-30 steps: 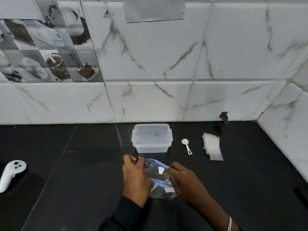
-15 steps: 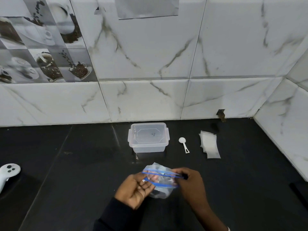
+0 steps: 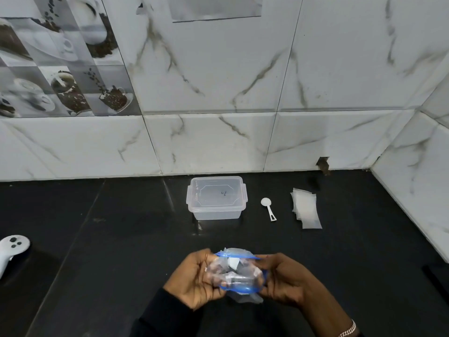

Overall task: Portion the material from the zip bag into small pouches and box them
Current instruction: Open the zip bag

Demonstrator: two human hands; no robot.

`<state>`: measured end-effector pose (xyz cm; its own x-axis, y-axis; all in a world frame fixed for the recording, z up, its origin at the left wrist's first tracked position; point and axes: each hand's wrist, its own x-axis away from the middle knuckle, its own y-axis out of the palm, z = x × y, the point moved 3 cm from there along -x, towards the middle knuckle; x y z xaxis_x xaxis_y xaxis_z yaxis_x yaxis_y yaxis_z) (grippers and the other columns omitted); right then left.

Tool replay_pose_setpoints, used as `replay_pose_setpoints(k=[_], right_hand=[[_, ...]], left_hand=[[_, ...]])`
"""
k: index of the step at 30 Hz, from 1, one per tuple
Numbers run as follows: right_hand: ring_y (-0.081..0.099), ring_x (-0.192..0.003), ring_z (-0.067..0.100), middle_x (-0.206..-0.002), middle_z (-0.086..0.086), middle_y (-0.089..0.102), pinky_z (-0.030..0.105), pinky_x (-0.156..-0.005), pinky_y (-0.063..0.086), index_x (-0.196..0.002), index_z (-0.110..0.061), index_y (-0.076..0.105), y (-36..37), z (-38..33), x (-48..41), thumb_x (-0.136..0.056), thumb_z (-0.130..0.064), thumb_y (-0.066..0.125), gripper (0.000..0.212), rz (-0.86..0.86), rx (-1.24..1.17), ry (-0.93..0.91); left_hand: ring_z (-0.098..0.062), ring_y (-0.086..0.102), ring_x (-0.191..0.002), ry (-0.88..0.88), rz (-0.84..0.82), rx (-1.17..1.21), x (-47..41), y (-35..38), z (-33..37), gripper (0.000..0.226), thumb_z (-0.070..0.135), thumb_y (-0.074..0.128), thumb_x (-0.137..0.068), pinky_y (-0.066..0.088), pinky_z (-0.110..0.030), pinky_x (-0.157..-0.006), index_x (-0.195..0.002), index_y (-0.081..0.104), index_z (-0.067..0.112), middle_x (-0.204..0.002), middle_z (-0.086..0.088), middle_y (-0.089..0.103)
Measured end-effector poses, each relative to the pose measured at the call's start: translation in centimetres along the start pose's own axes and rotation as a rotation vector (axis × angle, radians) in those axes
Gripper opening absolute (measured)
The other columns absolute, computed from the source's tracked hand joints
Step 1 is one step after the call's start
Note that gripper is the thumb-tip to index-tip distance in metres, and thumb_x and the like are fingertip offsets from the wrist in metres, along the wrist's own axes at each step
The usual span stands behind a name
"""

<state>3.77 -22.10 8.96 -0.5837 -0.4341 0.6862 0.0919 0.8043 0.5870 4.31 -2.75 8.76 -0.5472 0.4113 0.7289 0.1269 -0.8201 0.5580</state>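
A clear zip bag (image 3: 239,273) with a blue zipper strip is held above the black counter between both hands, its mouth pulled apart. My left hand (image 3: 194,279) grips its left edge and my right hand (image 3: 284,279) grips its right edge. Dark and white bits show through the plastic. Farther back stands a clear plastic box (image 3: 217,197) with its lid on. A small white scoop (image 3: 268,208) lies to the right of the box, and a stack of small translucent pouches (image 3: 306,208) lies further right.
A white handheld controller (image 3: 11,249) lies at the counter's left edge. Marble-pattern wall tiles (image 3: 218,93) rise behind the counter and along the right side, closing off the corner. A dark object (image 3: 437,276) sits at the right edge.
The bag has been lifted off the counter and turned, and its zipper mouth has been pulled wider apart between both hands. The view has shifted slightly closer.
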Motion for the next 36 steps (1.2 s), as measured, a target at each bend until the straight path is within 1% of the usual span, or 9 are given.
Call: replay_pose_setpoints(k=[4,8,10,14,17,25,27,30,36], right_hand=[[0.056,-0.117,0.042,-0.133,0.03,0.055,0.054,-0.097,0.053,-0.121,0.011,0.061,0.0,-0.3,0.4,-0.076,0.001,0.067,0.046,-0.1,0.021,0.011],[0.043,-0.13,0.039,-0.126,0.022,0.06,0.055,-0.121,0.022,-0.124,0.003,0.063,-0.3,-0.7,-0.5,-0.071,-0.007,0.078,0.056,-0.127,-0.056,-0.055],[0.046,-0.129,0.041,-0.126,0.024,0.061,0.056,-0.12,0.023,-0.124,0.003,0.063,-0.4,-0.5,-1.0,-0.073,-0.006,0.078,0.053,-0.131,-0.068,-0.094],[0.068,-0.094,0.036,-0.116,0.029,0.065,0.045,-0.079,0.062,-0.121,0.01,0.062,-0.4,-0.9,-0.9,-0.076,0.012,0.066,0.045,-0.096,0.156,-0.149],[0.072,-0.076,0.027,-0.098,0.025,0.071,0.03,-0.053,0.059,-0.103,0.009,0.068,-1.2,-1.1,-1.3,-0.085,0.012,0.059,0.02,0.086,0.375,-0.139],[0.063,-0.102,0.038,-0.11,0.025,0.067,0.05,-0.089,0.051,-0.091,0.004,0.076,-1.1,-1.2,-1.7,-0.088,-0.007,0.061,0.019,0.085,0.107,0.008],[0.066,-0.104,0.04,-0.118,0.027,0.066,0.052,-0.085,0.057,-0.102,0.008,0.072,-1.1,-0.9,-1.9,-0.091,-0.009,0.057,0.024,0.068,0.017,0.04],[0.056,-0.125,0.045,-0.132,0.031,0.058,0.057,-0.109,0.041,-0.129,0.006,0.058,-0.8,-0.3,-2.5,-0.096,-0.017,0.062,0.041,-0.017,-0.016,0.029],[0.067,-0.096,0.038,-0.111,0.023,0.067,0.042,-0.072,0.057,-0.106,-0.007,0.063,-1.2,-1.1,-2.8,-0.072,0.003,0.078,0.039,0.014,0.34,-0.186]], left_hand=[[-0.043,0.057,-0.109,0.033,-0.037,0.087,0.2,-0.1,0.2,0.059,0.009,0.059,-0.071,0.046,-0.052,-0.101,-0.124,0.055,-0.016,-0.126,-0.034,0.057],[-0.045,0.056,-0.114,0.037,-0.082,0.1,-0.3,0.0,-0.1,0.053,0.019,0.056,-0.082,0.041,-0.056,-0.105,-0.125,0.057,-0.013,-0.131,-0.033,0.056],[-0.043,0.054,-0.119,0.053,-0.096,0.069,-0.4,-0.1,0.0,0.052,0.025,0.063,-0.086,0.035,-0.055,-0.113,-0.123,0.06,-0.012,-0.129,-0.031,0.058],[-0.028,0.068,-0.082,0.119,-0.043,-0.14,-0.5,-1.0,0.1,0.036,0.008,0.079,-0.07,0.057,-0.038,-0.075,-0.104,0.073,-0.004,-0.096,-0.024,0.069],[-0.019,0.067,-0.064,0.128,0.045,-0.24,-0.7,-1.4,-0.2,0.029,0.002,0.075,-0.059,0.056,-0.03,-0.062,-0.088,0.076,-0.001,-0.08,-0.018,0.068],[-0.007,0.058,-0.052,0.121,0.177,-0.429,-0.8,-1.1,-0.6,0.028,0.031,0.082,-0.057,0.045,-0.021,-0.058,-0.074,0.078,0.009,-0.06,-0.001,0.062],[-0.006,0.055,-0.047,0.141,0.227,-0.517,-0.7,-1.2,-0.4,0.039,0.039,0.082,-0.046,0.044,-0.018,-0.054,-0.071,0.075,0.009,-0.053,0.0,0.057],[-0.007,0.048,-0.043,0.271,0.29,-0.642,-0.7,-1.3,0.2,0.043,0.041,0.079,-0.042,0.037,-0.017,-0.045,-0.065,0.069,0.007,-0.049,-0.001,0.051],[-0.002,0.046,-0.049,0.827,0.58,-1.076,-0.6,-1.7,1.6,0.039,0.016,0.08,-0.072,0.034,-0.014,-0.05,-0.049,0.048,0.019,-0.051,0.006,0.048]])
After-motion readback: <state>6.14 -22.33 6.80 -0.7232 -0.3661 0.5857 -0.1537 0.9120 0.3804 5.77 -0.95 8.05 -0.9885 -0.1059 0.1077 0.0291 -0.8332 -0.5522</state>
